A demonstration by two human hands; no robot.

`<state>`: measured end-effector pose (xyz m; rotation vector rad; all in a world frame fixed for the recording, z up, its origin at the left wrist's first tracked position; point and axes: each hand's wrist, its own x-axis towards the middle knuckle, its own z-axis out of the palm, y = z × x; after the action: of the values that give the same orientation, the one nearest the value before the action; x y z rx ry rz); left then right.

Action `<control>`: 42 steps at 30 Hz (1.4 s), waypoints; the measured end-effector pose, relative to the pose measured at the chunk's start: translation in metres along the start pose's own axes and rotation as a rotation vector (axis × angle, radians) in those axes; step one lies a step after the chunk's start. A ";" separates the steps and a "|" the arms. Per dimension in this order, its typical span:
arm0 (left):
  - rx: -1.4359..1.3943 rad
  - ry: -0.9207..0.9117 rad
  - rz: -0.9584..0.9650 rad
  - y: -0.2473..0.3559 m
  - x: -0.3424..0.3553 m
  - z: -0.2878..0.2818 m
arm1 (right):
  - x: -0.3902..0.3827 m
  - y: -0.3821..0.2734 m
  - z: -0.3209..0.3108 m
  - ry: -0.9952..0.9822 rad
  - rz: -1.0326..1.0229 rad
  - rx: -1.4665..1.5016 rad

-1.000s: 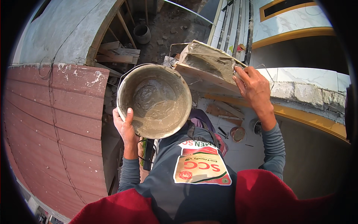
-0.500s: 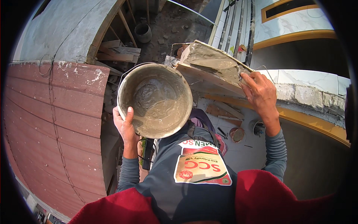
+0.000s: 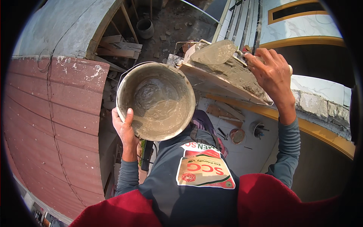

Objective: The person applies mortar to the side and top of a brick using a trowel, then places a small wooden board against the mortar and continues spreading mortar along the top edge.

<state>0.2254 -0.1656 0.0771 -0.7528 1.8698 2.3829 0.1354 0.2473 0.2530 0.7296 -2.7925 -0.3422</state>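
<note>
My left hand grips the left rim of a bucket, thumb inside and fingers beneath. Wet grey mortar coats its wall and covers its bottom. In my right hand is a pointing trowel, its handle end poking out past my fist. The trowel's mortar-smeared blade lies over the far left part of a mortar-topped ledge. I cannot tell whether the blade touches the mortar. A wooden board runs along the ledge's near side.
On the left, a reddish-brown corrugated roof carries a dark cable. Below the ledge, a small tub and a container of tools stand on a tiled floor. A grey bucket and planks are at the back. White marbled wall is at right.
My right hand has moved up and slightly right, turning the trowel. The mortar on the ledge now looks rougher, with more of it exposed. My left hand and the bucket have barely shifted.
</note>
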 end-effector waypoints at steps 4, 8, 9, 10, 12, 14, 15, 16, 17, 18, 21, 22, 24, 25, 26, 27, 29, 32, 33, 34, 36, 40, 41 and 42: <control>0.010 0.012 -0.022 0.001 -0.001 -0.004 | 0.049 0.024 0.011 -0.019 -0.207 -0.017; 0.030 0.037 -0.053 0.003 -0.003 -0.004 | 0.081 0.033 0.022 -0.116 -0.302 0.010; 0.046 0.038 -0.058 0.003 -0.003 -0.005 | 0.086 0.035 0.024 -0.163 -0.306 0.016; 0.068 0.040 -0.063 0.003 -0.003 -0.008 | 0.091 0.036 0.028 -0.172 -0.319 0.026; 0.079 0.046 -0.085 0.003 -0.004 -0.007 | 0.098 0.040 0.037 -0.143 -0.423 0.049; 0.045 0.064 -0.112 0.009 -0.005 -0.004 | 0.106 0.043 0.038 -0.147 -0.461 0.047; 0.072 0.075 -0.114 0.010 -0.006 -0.003 | 0.109 0.046 0.037 -0.148 -0.493 0.035; 0.078 0.079 -0.120 0.011 -0.006 -0.003 | 0.114 0.048 0.036 -0.150 -0.495 0.044; 0.076 0.084 -0.134 0.013 -0.007 -0.003 | 0.118 0.049 0.034 -0.134 -0.513 0.037; 0.076 0.089 -0.147 0.014 -0.007 -0.003 | 0.121 0.051 0.032 -0.118 -0.532 0.031; 0.138 0.116 -0.071 0.016 -0.007 0.004 | 0.135 0.058 0.032 -0.117 -0.548 0.042; 0.142 0.115 -0.075 0.017 -0.006 0.005 | 0.137 0.060 0.034 -0.116 -0.542 0.064; 0.160 0.107 -0.090 0.018 -0.005 0.005 | 0.140 0.062 0.043 -0.111 -0.533 0.101; 0.164 0.109 -0.091 0.018 -0.005 0.005 | 0.143 0.060 0.046 -0.175 -0.545 0.124; 0.178 0.111 -0.094 0.018 -0.005 0.004 | 0.145 0.059 0.049 -0.238 -0.557 0.148; 0.193 0.113 -0.097 0.017 -0.005 0.003 | 0.146 0.057 0.053 -0.239 -0.556 0.153; 0.209 0.110 -0.116 0.017 -0.006 -0.002 | 0.145 0.053 0.060 -0.248 -0.588 0.149; 0.234 0.110 -0.134 0.019 -0.005 -0.001 | 0.146 0.057 0.057 -0.284 -0.583 0.141; 0.246 0.113 -0.132 0.020 -0.004 0.000 | 0.146 0.061 0.058 -0.289 -0.582 0.145; 0.247 0.113 -0.135 0.020 -0.004 0.000 | 0.145 0.067 0.060 -0.254 -0.574 0.171; 0.244 0.123 -0.132 0.021 -0.005 0.001 | 0.143 0.072 0.062 -0.221 -0.565 0.199; 0.255 0.121 -0.132 0.020 -0.003 0.001 | 0.138 0.071 0.059 -0.275 -0.541 0.209; 0.248 0.123 -0.135 0.021 -0.003 0.002 | 0.137 0.069 0.058 -0.315 -0.528 0.230; 0.242 0.124 -0.138 0.022 -0.003 0.002 | 0.135 0.071 0.058 -0.316 -0.525 0.231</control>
<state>0.2205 -0.1689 0.0982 -0.9888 2.0291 2.0255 -0.0276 0.2488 0.2409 1.5974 -2.9150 -0.2395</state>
